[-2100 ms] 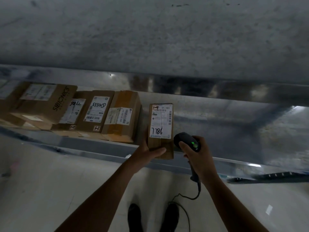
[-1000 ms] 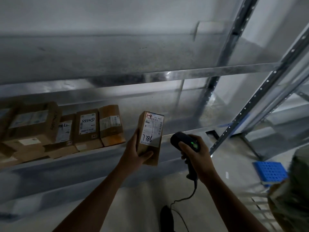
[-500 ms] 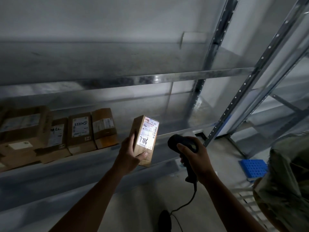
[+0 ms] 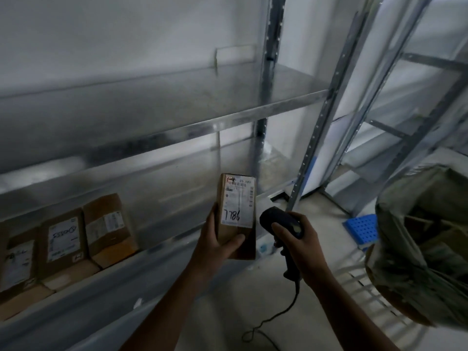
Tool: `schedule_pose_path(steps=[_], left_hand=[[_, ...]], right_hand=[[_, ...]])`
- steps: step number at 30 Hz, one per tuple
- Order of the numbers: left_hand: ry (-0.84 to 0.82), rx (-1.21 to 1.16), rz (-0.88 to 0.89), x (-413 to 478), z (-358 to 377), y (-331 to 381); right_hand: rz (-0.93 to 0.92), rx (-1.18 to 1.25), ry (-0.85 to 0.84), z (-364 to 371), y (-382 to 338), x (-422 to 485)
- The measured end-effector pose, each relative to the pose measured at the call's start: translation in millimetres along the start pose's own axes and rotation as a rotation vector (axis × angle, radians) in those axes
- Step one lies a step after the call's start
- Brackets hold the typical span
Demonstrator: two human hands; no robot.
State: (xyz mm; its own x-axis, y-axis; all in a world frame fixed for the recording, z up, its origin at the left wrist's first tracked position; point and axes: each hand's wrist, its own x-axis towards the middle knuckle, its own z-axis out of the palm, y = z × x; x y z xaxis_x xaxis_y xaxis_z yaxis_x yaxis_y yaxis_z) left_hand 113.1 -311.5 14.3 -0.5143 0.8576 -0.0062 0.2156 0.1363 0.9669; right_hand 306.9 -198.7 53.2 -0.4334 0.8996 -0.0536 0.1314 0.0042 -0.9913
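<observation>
Midair, left grips box, right scanner.

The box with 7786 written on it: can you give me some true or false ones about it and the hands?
1. The left hand holds the cardboard box. True.
2. The right hand is empty. False: it grips a black scanner.
3. The cardboard box stands on the shelf. False: it is held up in front of it.
4. Other boxes sit on the shelf, to the left. True.
5. The scanner has a cable. True.
</observation>
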Motion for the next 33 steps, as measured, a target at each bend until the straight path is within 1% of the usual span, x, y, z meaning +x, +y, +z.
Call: schedule_pose_path(steps=[3,9,16,21,26,30,33], left_hand=[[-0.078,-0.076,-0.022,29,39,23],[-0.284,-0.133,-0.032,84,133,64],[-0.543,-0.171,0.023,129,278,110],[-0.753,-0.161,0.092,125,383,143],[-0.956,-0.168,0.068,114,466,167],[-1.062,-0.164,0.052,110,528,181],[-1.123,-0.18,0.008,118,576,189]], right_hand=[[0.011,0.034,0.086,-36,1,17],[0.041,0.052,0.267,-129,13,48],[0.006,0.087,0.534,-251,20,47],[0.003,0.108,0.774,-331,23,12],[0.015,0.076,1.0,-386,30,-15],[0.058,0.046,1.172,-423,44,-24],[0.087,0.061,1.258,-453,56,-21]])
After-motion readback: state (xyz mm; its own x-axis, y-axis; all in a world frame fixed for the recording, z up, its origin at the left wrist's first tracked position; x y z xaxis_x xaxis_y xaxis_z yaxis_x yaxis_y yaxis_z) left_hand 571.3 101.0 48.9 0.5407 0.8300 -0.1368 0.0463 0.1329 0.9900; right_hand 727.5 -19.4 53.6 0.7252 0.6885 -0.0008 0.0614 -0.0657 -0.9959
